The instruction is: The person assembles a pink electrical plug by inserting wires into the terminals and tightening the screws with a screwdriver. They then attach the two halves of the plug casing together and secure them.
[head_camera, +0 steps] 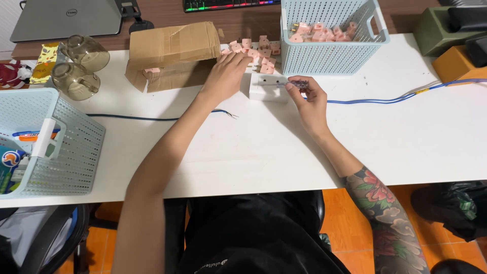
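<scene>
Both hands are stretched over the white table (253,152). Small pink blocks (258,50), heaped just ahead of the knuckles, are reached into by the left hand (225,76) with fingers curled; whether one is pinched cannot be told. A small dark part (299,83) is gripped by the right hand (310,104) at the edge of a white block (268,86) lying between the hands. A blue cable (395,97) is trailed away to the right. Beyond the right hand a pale blue basket (329,56) of pink pieces is set; beyond the left, a cardboard box (172,53).
</scene>
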